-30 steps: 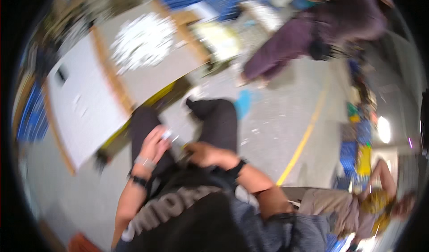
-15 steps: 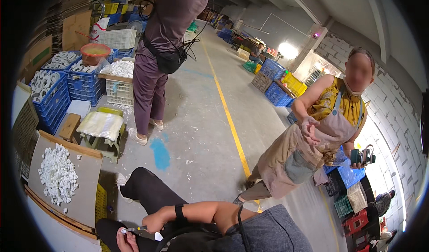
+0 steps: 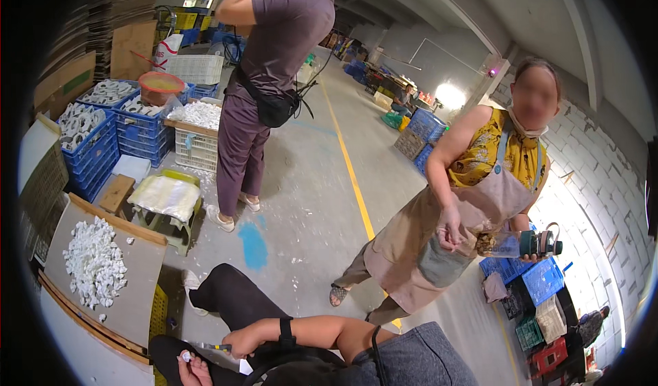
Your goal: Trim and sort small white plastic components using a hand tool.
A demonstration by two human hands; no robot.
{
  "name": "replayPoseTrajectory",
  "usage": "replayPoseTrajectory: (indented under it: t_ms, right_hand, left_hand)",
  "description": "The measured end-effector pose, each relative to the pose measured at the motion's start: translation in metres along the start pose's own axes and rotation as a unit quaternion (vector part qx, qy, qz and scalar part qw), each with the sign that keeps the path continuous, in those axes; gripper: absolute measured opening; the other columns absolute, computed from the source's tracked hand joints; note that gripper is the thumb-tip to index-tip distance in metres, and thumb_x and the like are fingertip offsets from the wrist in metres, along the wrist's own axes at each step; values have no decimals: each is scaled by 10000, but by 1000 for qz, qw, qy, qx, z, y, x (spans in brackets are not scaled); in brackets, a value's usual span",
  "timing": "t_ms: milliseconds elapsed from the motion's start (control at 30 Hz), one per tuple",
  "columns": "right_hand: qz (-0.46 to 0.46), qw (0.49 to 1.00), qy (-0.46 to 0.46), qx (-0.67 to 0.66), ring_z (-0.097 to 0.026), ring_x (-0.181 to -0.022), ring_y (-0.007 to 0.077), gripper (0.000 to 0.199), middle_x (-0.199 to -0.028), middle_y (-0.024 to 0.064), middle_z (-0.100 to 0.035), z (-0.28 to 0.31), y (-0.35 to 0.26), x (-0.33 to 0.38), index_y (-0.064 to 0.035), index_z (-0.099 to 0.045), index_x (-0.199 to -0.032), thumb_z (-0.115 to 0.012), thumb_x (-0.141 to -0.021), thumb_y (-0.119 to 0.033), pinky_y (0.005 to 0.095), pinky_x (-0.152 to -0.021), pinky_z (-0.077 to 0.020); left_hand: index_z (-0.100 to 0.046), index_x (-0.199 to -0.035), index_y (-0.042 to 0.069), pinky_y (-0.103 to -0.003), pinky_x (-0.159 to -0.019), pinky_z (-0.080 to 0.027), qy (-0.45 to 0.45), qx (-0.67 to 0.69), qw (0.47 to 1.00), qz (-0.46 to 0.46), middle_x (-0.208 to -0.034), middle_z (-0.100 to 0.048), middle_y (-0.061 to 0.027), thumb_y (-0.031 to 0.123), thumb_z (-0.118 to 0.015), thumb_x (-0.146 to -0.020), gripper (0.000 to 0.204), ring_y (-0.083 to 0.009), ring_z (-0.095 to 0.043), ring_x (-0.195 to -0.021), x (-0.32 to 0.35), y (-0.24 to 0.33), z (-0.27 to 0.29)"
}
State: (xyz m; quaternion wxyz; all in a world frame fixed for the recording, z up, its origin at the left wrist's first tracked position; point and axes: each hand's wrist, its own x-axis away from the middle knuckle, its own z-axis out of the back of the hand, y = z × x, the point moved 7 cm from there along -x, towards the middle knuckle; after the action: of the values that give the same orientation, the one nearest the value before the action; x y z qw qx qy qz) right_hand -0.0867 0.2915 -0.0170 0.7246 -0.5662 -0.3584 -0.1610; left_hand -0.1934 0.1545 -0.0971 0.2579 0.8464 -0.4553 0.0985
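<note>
Low in the picture, over my dark-trousered leg, my left hand (image 3: pixel 197 371) pinches a small white plastic-looking piece (image 3: pixel 186 356) between its fingertips. My right hand (image 3: pixel 241 343) is closed round the yellow-and-black handle of a small knife (image 3: pixel 221 347). Its thin blade points left toward the white piece, with a small gap between them. To the left of my hands, a heap of small white pieces (image 3: pixel 94 263) lies on a grey board (image 3: pixel 142 276) with wooden edging; a few lie loose beside the heap.
A person in an apron (image 3: pixel 425 242) stands close on my right holding a clear bottle (image 3: pixel 504 244). Another in purple (image 3: pixel 250 112) stands ahead. A padded stool (image 3: pixel 164 197), blue crates (image 3: pixel 89 156) and an orange basin (image 3: pixel 162 84) are at the left.
The knife tip has drawn back a little from the white piece. The person in the apron has come nearer and lowered a hand toward the bottle. My view has shifted slightly.
</note>
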Motion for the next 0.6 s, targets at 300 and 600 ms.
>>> replayPoseTrajectory:
  t_ms: [300,600]
  right_hand:
    - [87,903,58,-417,-557,-603,129,217,-770,42,-529,39,35,29,-40,-485,-982,-525,-769,-36,292,-486,-489]
    - [128,851,43,-507,-513,-623,131,197,-762,37,-511,41,57,34,-53,-473,-996,-489,-800,-41,278,-527,-439]
  left_hand:
    - [-594,-1059,69,-325,-801,-453,-127,-2,989,77,-936,-651,-51,261,-508,-946,240,-185,-578,-838,49,-25,-16]
    - [-591,-1037,60,-335,-774,-459,19,-105,991,76,-929,-629,-73,330,-495,-958,297,-185,-557,-790,63,-35,-1]
